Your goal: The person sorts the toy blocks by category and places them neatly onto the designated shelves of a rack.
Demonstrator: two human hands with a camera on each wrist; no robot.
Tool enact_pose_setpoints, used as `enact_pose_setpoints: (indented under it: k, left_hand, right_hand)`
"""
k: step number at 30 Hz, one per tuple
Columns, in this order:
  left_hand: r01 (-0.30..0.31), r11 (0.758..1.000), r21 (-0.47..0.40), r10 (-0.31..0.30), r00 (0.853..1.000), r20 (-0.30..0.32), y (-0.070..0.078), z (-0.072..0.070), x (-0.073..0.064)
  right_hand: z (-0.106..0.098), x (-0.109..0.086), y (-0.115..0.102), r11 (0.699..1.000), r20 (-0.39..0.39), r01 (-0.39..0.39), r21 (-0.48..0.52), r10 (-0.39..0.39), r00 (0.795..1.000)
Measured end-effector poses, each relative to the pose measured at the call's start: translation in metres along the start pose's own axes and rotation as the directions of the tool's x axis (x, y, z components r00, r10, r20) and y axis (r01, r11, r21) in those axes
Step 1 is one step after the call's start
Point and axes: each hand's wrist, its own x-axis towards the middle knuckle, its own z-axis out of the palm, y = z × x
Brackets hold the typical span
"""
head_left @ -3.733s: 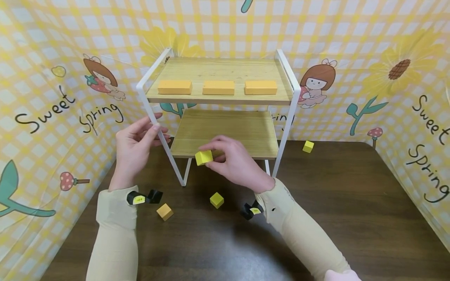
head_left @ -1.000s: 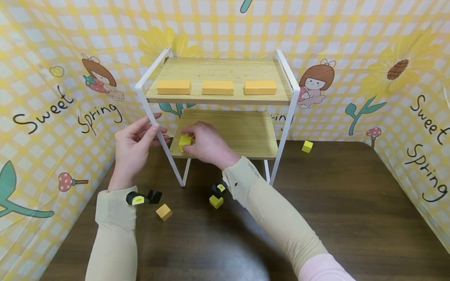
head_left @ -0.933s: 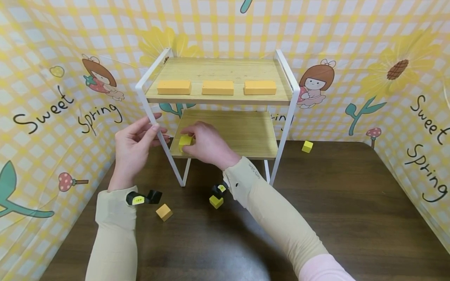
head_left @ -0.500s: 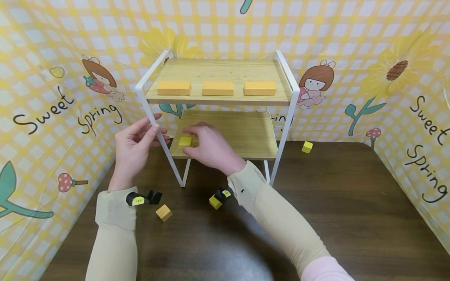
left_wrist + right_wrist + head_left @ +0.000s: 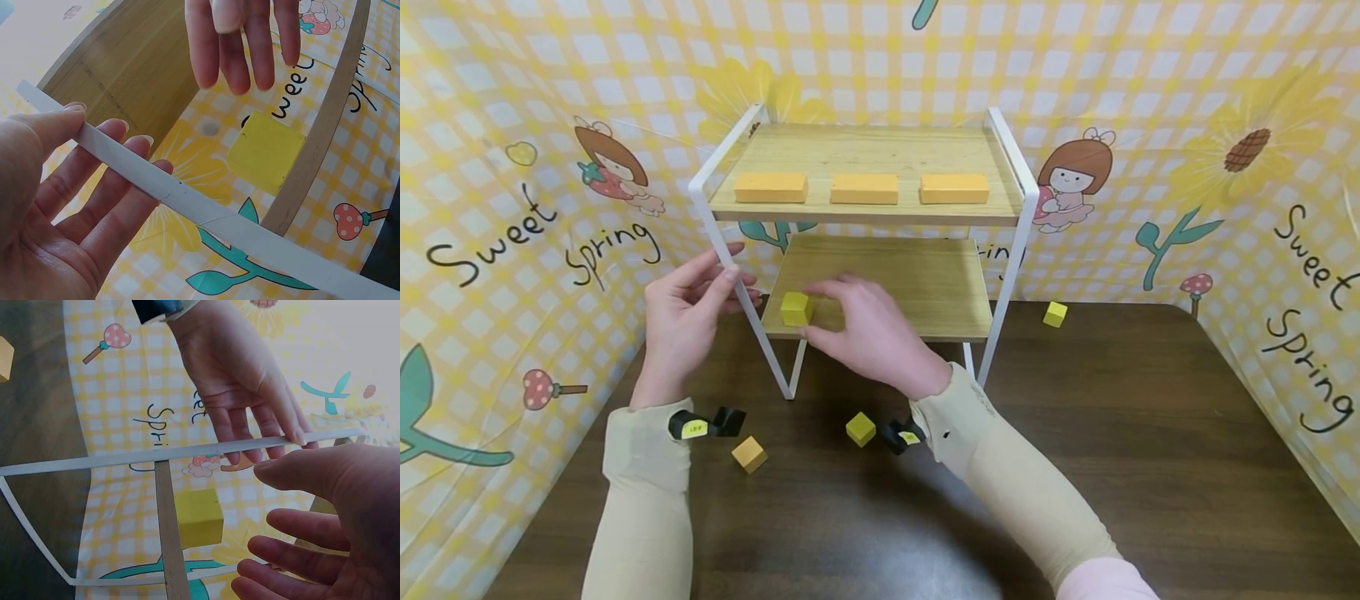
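My left hand [image 5: 683, 312] holds the white left upright of a two-tier shelf rack [image 5: 868, 215], thumb in front and fingertips behind, as the left wrist view also shows. On the lower shelf's left front corner sits a yellow cube [image 5: 796, 309]. Just to its right my right hand [image 5: 880, 333] is apart from it, thumb and fingers spread with nothing between them. In the right wrist view the yellow cube [image 5: 199, 517] rests by the shelf edge, beyond the fingertips. Three orange rectangular blocks [image 5: 864, 189] stand in a row along the top shelf's front edge.
On the dark wood table [image 5: 1120, 467] lie an orange block [image 5: 749, 455] at front left, another yellow cube [image 5: 861, 429] before the rack, and a third yellow cube [image 5: 1056, 314] at back right. Checkered cloth [image 5: 880, 58] walls in the back and sides.
My right hand carried the yellow cube left onto the lower shelf, let go of it, and drew back to the right with fingers spread. The left hand stayed on the upright.
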Motion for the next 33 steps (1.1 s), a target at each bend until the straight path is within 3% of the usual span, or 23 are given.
enact_pose_setpoints:
  k: [11,22,33]
  left_hand:
    - [0.000,1.000,-0.011,0.000,1.000,-0.002,0.000,0.001,0.000]
    - [-0.007,1.000,-0.018,0.007,1.000,0.001,0.000,0.001,0.001]
    - [-0.001,1.000,-0.008,0.001,1.000,0.001,0.000,0.000,0.000]
  right_hand:
    - [-0.007,-0.022,-0.002,0.999,0.019,0.014,0.034,-0.015,1.000]
    - [-0.011,-0.043,0.003,0.998,-0.013,0.046,0.053,-0.045,0.999]
    - [-0.022,-0.064,0.004,0.986,-0.065,0.080,0.143,-0.071,0.995]
